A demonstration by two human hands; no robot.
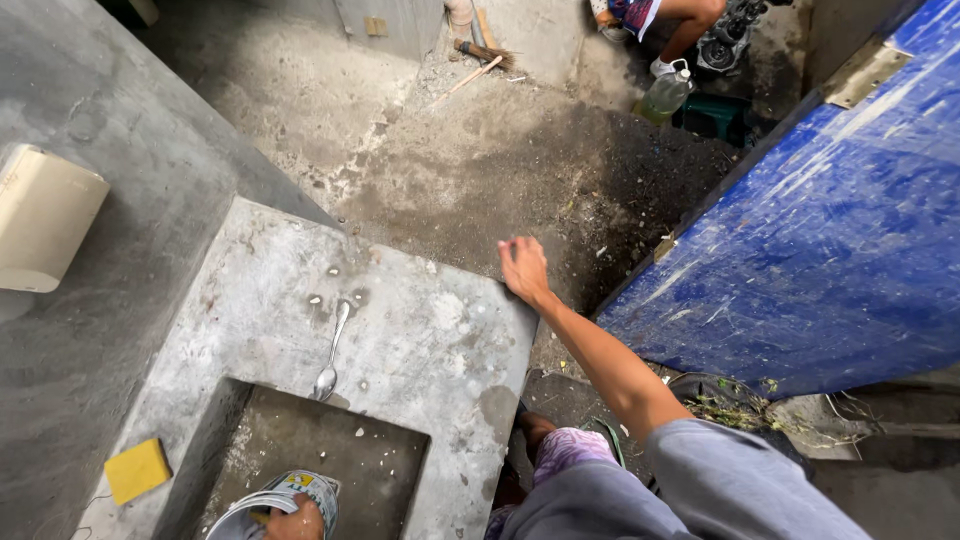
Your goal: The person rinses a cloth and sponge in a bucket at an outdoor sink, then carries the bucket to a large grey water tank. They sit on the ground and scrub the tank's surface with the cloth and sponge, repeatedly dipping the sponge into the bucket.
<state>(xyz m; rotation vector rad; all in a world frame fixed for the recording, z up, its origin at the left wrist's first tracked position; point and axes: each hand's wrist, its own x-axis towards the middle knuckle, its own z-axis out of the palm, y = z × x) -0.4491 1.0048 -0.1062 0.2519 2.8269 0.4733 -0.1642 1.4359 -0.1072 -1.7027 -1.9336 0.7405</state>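
A person's left hand point(296, 522) gripped the rim of a round metal container point(278, 503) with a printed wrapper, low in the square recess of a rough concrete counter point(430, 340), while the right hand point(524, 268) lay open, fingers spread, on the counter's far edge. Bracing there looked sound; a firmer hold lower on the container, only partly in view, would probably steady it better. A polished steel spoon point(331, 353) rested bowl-down by the recess lip, near scattered pale flecks. A yellow sponge point(137, 469) lay on the grey ledge, and a scuffed blue door point(820, 240) stood ajar over the gritty, stained floor point(480, 150).
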